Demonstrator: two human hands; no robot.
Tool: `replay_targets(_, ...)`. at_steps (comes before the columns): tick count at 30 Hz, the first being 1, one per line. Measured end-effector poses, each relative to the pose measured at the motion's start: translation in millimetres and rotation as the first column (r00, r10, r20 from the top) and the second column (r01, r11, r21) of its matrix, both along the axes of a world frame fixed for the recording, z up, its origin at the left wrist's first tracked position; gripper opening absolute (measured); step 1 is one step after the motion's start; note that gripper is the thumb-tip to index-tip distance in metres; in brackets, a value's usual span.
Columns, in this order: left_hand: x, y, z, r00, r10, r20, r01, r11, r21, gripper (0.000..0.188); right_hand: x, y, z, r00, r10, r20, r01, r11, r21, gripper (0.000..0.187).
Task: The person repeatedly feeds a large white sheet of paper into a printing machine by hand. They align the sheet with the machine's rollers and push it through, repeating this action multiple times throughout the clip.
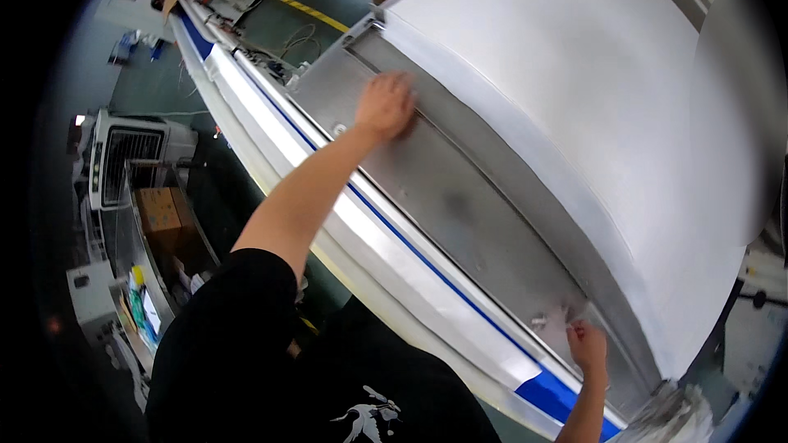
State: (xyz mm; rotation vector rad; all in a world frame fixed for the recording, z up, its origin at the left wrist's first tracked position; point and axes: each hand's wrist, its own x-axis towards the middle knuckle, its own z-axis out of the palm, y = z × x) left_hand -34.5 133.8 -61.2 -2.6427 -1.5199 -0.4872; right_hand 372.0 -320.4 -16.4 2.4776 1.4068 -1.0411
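Note:
A long grey metal plate (pixel 460 197) runs slantwise from upper left to lower right in front of me. Over its far part, next to a ridge, is my left hand (pixel 386 105), its fingers curled and smeared by motion. Near the plate's lower right end, the fingers of my right hand (pixel 587 344) are pinched together. Whatever they hold, if anything, is too small and blurred to name. A small shiny spot or fitting (pixel 538 322) lies beside that hand. Beyond the plate stretches a wide sheet of white material (pixel 558 57), its edge along the metal.
Along the near side runs a white roller-like bar (pixel 394 258) with blue strips. A white machine (pixel 131 156) with a dark grille and a cardboard box (pixel 160 209) stand at left. Crumpled clear plastic (pixel 677 418) hangs at lower right. Cables (pixel 304 41) lie at the far end.

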Motion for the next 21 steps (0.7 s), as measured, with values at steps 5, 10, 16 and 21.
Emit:
replay_targets(5, -5, -1, -20, 0.982, -0.017, 0.187, 0.020, 1.000, -0.014, 0.037, -86, 212, 16, 0.973, 0.216, -0.083, -0.185, 0.942, 0.281, 0.023)
replay_targets(10, 0, -4, -16, 0.961, -0.012, 0.277, 0.035, 0.996, -0.078, 0.037, -161, 402, 17, 0.923, 0.373, -0.092, -0.254, 0.772, 0.582, 0.023)
replay_targets(16, 3, 3, -13, 0.952, -0.009, 0.307, 0.046, 0.992, -0.114, 0.039, -217, 562, 13, 0.908, 0.375, -0.186, -0.153, 0.712, 0.685, 0.023)
replay_targets(21, 2, 6, -14, 0.956, -0.002, 0.294, 0.044, 0.989, -0.139, 0.042, -228, 607, 2, 0.908, 0.386, -0.164, -0.187, 0.722, 0.666, 0.023)
